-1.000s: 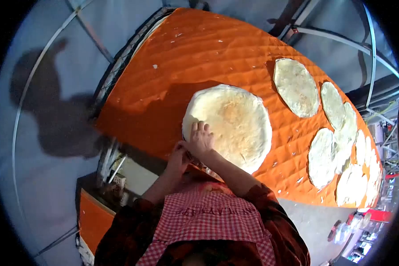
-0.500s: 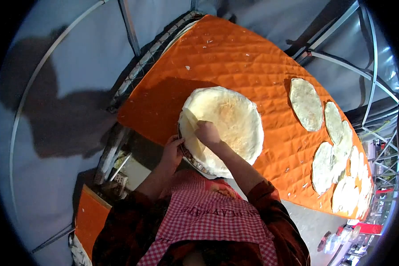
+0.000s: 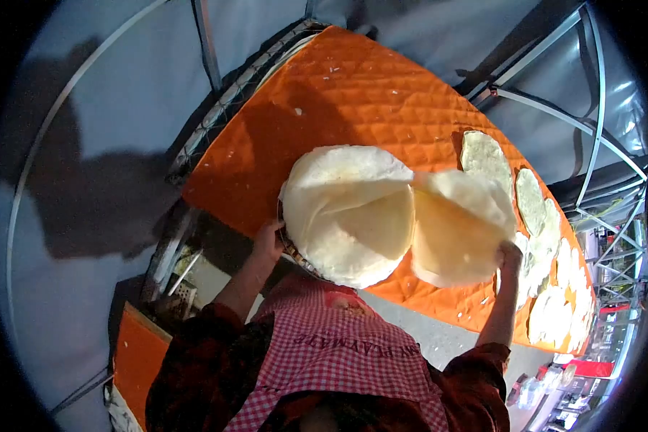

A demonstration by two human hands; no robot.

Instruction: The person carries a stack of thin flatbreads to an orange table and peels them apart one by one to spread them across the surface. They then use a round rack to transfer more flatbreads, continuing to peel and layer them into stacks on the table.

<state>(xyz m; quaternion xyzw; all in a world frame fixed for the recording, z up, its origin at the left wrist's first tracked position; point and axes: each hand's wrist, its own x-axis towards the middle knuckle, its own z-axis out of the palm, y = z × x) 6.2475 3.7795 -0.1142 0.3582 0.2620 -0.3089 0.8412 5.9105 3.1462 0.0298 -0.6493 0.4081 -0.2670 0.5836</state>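
Note:
A stack of round, pale flatbreads (image 3: 331, 237) lies on a round woven-looking tray (image 3: 292, 252) in front of me. My left hand (image 3: 268, 241) is closed on the near left rim of that tray. Off to the right, my right hand (image 3: 510, 257) grips the right edge of a thin flatbread (image 3: 450, 248). That sheet hangs over the orange cloth, slightly blurred, its left edge beside the stack. A crease of shadow crosses the stack's top sheet.
An orange quilted cloth (image 3: 381, 93) covers the table, dotted with white crumbs. Several flatbreads (image 3: 486, 155) are spread along its right side. Metal frame bars (image 3: 547, 104) and grey tent walls surround the table. A second orange surface (image 3: 138, 353) is at lower left.
My right hand has moved from the stack's left side far to the right, pulling a flatbread off the top. My left hand stays at the tray's rim.

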